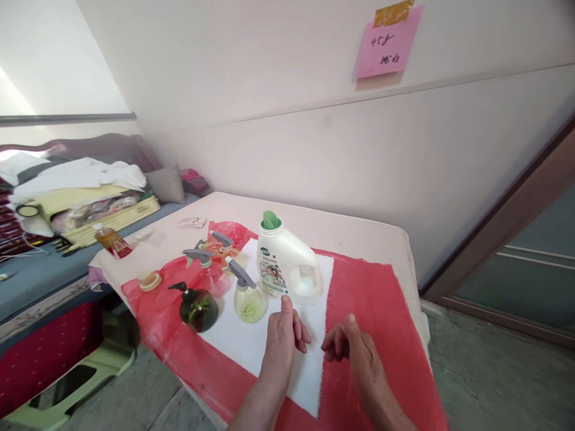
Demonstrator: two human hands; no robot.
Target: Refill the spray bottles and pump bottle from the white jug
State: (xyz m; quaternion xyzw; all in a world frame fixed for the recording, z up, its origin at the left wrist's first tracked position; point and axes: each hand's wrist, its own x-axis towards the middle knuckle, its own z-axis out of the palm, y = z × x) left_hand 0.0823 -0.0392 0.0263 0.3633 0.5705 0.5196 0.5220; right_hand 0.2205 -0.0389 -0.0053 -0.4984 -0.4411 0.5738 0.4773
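Note:
My left hand (287,332) hovers over a white cloth (305,383), thumb raised and fingers loosely bent, with nothing in it. To its right, my right hand (354,347) is held the same way, also holding nothing, above the red sheet (372,299). Just beyond my left hand stands a white detergent jug (278,257) with a green spout and no cap on. Left of the jug are a clear spray bottle (249,302) with yellowish-green liquid, a pink spray bottle (213,278), an orange spray bottle (224,251) and a dark green pump bottle (200,310).
A pale round lid (150,281) lies on the red sheet's left side. Farther left, an amber bottle (111,240) leans near the table edge. Beside the table are a green stool (85,383) and a bed piled with cloths (81,185). A pink note (390,45) is taped to the wall.

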